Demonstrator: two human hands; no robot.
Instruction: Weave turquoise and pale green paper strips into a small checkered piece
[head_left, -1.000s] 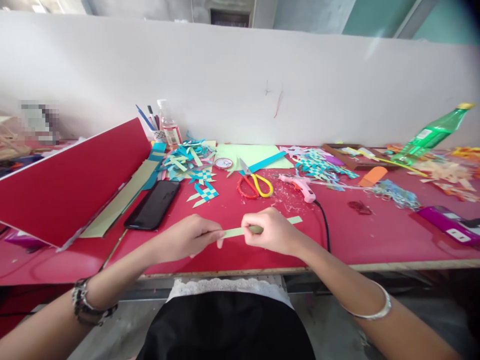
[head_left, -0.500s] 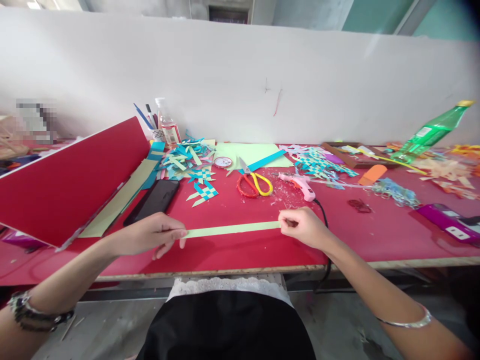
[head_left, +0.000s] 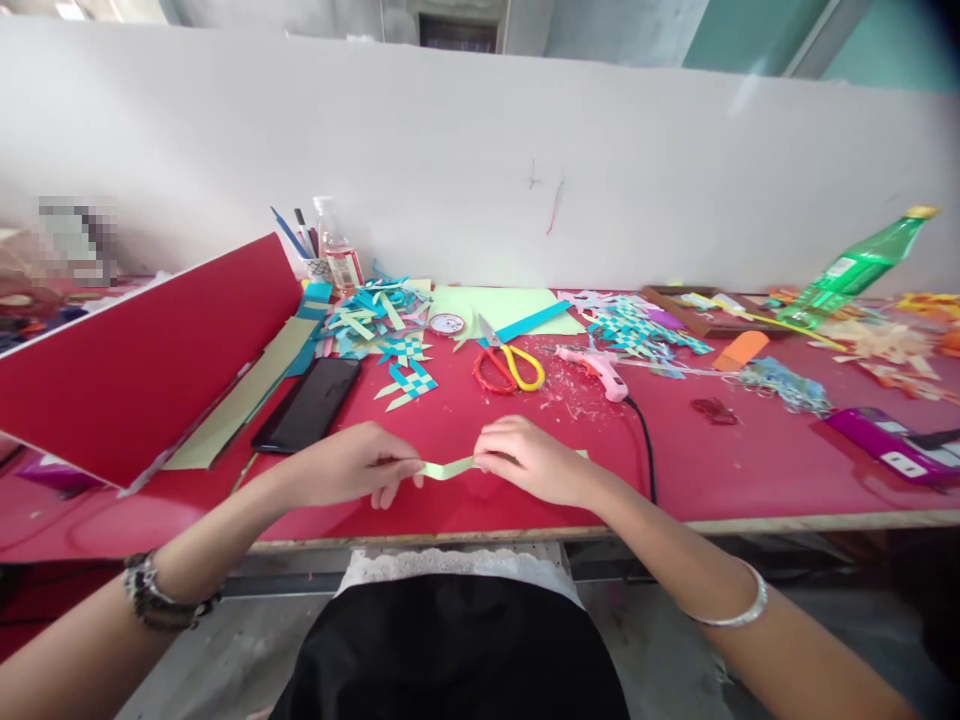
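Note:
A pale green paper strip [head_left: 448,468] stretches between my two hands above the front of the red table [head_left: 465,515], bent slightly between them. My left hand [head_left: 367,462] pinches its left end. Closer to the middle, the fingers of my right hand [head_left: 525,458] are closed on the strip, and its far end shows just beyond that hand. Beyond my hands lie scissors [head_left: 508,368] with one red and one yellow handle. Two woven blue-and-green paper pieces lie left of them, the nearer woven piece [head_left: 409,384] closest to my left hand.
A black phone [head_left: 307,405] lies left, beside a leaning red board [head_left: 172,370]. A pink glue gun [head_left: 596,372] with a black cord is to the right. Paper scraps [head_left: 367,318], a clear bottle [head_left: 341,250], a tilted green bottle [head_left: 855,270] and a purple power strip [head_left: 892,445] stand around.
My right hand has slid left along the paper strip, closer to my left hand, which has shifted a little right. The strip was straight and now bends between them.

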